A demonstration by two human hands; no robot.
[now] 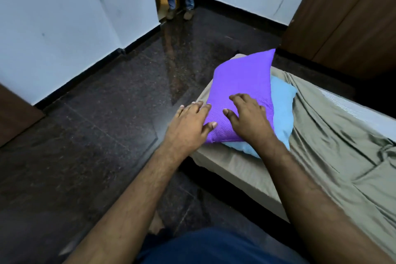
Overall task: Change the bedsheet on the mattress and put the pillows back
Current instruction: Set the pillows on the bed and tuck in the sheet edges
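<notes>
Your purple pillow (242, 90) lies straight ahead atop the blue pillow (282, 109) at the bed's corner, long axis running away from you. Your right hand (248, 115) rests flat on it; your left hand (190, 122), fingers spread, touches its near-left edge, gripping nothing.

A low mattress (246, 169) sits on the dark polished floor (96, 135), covered by a wrinkled olive-grey bedsheet (334, 148). At its near end a light blue pillow (282, 109) lies on the sheet, with a purple pillow (242, 83) stacked on top.
</notes>
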